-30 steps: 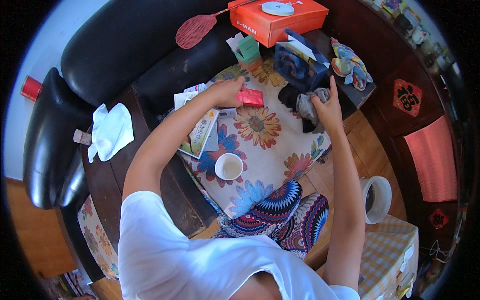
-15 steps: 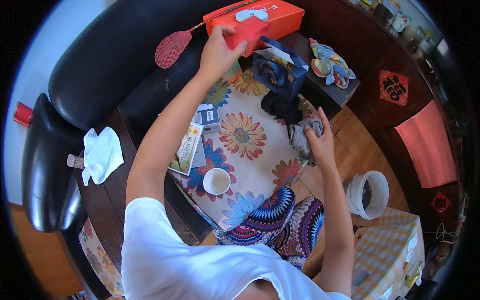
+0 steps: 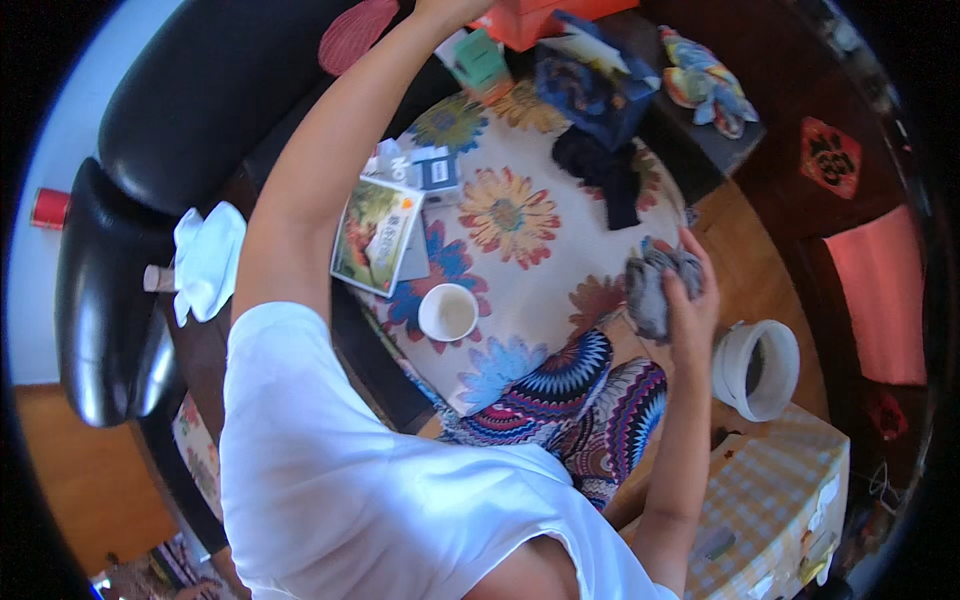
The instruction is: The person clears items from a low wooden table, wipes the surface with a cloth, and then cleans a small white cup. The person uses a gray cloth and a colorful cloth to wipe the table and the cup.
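In my right hand (image 3: 695, 300) is a crumpled grey cloth (image 3: 650, 292), gripped above the table's near right edge. A black cloth (image 3: 600, 170) lies spread on the flowered tablecloth (image 3: 545, 285) beyond it. My left arm stretches to the far side, where my left hand (image 3: 455, 8) is cut off by the top of the view, its fingers out of sight. Nearest to that hand is an orange box (image 3: 540, 18). An open dark blue box (image 3: 600, 90) and a small green-and-white carton (image 3: 475, 62) stand close by.
A white cup (image 3: 448, 313) stands near a picture booklet (image 3: 378, 235) and small grey-white boxes (image 3: 435, 172). A white bucket (image 3: 757, 370) is on the floor at right. Further out are a colourful cloth (image 3: 705, 85), a pink fly swatter (image 3: 355, 35) and a white cloth (image 3: 208, 262).
My left hand, which held a red item over the orange box, has moved out past the top edge. The view has shifted. My right hand has drawn the grey cloth away from the black one.
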